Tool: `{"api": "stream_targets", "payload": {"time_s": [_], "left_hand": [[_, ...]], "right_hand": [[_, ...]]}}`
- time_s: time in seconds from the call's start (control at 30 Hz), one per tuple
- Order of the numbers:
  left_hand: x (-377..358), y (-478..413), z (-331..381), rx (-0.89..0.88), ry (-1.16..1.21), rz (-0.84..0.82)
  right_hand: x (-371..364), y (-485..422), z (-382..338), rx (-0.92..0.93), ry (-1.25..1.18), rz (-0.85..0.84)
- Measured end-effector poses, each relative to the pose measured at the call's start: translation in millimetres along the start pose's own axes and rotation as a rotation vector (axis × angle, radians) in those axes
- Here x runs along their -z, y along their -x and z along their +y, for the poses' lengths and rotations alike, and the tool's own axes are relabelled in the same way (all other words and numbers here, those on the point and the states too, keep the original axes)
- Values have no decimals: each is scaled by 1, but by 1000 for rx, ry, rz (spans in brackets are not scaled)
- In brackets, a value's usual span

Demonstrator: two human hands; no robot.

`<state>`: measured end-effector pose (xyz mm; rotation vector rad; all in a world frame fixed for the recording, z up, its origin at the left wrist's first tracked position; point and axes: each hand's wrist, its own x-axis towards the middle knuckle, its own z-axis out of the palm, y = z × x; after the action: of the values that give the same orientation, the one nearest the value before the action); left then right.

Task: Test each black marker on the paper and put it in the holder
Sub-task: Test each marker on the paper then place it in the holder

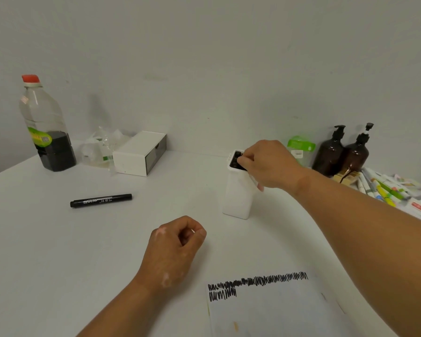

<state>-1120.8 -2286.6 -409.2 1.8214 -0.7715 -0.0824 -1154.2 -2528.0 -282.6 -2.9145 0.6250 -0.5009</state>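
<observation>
A white holder (237, 198) stands upright mid-table with several black marker ends (236, 160) showing at its top. My right hand (267, 164) is over the holder's mouth, its fingertips pinching the top of a marker there. One capped black marker (101, 200) lies flat on the table to the left. The white paper (272, 310) lies near the front edge and bears two rows of black scribble (255, 282). My left hand (175, 249) rests on the table left of the paper, its fingers curled and holding nothing.
A large bottle (46, 127) of dark liquid with a red cap stands back left beside a white box (140, 154) and clear plastic items. Two brown pump bottles (340, 152) and a pile of coloured markers (387, 190) fill the right back corner.
</observation>
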Motion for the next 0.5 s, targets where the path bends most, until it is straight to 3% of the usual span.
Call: {"api": "stream_targets", "payload": {"time_s": [0.2, 0.5], "left_hand": [[2, -1, -4, -14, -56, 10], [3, 4, -4, -32, -226, 5]], "right_hand": [[12, 57, 3, -7, -125, 262], [-54, 184, -3, -219, -332, -115]]}}
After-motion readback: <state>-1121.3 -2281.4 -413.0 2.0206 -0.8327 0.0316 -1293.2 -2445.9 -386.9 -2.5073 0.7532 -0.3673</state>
